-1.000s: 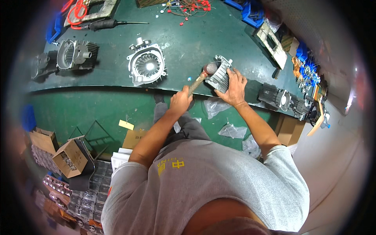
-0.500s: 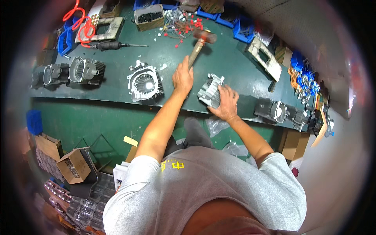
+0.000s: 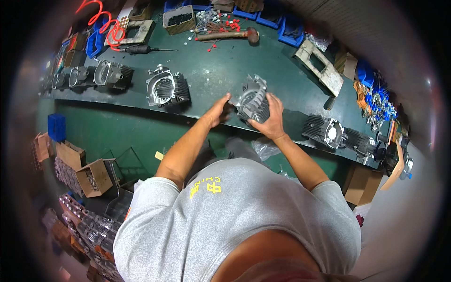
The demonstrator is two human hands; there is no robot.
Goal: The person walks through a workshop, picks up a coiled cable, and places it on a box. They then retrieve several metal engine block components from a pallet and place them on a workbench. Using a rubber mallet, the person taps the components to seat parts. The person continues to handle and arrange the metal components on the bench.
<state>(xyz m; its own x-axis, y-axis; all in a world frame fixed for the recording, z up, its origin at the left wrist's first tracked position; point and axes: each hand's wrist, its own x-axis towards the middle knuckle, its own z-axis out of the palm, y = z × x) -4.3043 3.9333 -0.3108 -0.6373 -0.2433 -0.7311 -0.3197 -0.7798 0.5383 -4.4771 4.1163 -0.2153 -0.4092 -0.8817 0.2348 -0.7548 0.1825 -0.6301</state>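
A grey finned metal housing (image 3: 252, 101) stands tilted on the bench near its front edge, its round opening turned toward the left. My right hand (image 3: 271, 115) grips it from the right side, thumb at the near side and fingers at the far side. Just left of the housing is my left hand (image 3: 219, 111), fingers stretched out and holding nothing; whether the fingertips touch the metal cannot be made out. Farther back, a hammer (image 3: 225, 35) with a wooden handle lies on its side among loose wires with red caps. Another open finned housing (image 3: 164, 88) sits to the left.
More housings stand at the left (image 3: 112, 74) and right (image 3: 324, 130) along the green bench (image 3: 206, 70). A driver tool (image 3: 138, 49) with a red coiled hose, a white frame (image 3: 319, 68) and blue bins (image 3: 290, 35) line the back. Cardboard boxes (image 3: 94, 177) stand below left.
The hammer has left my left hand and now lies at the back of the bench. The housing in my right hand has been turned, and my left hand has come nearer to it.
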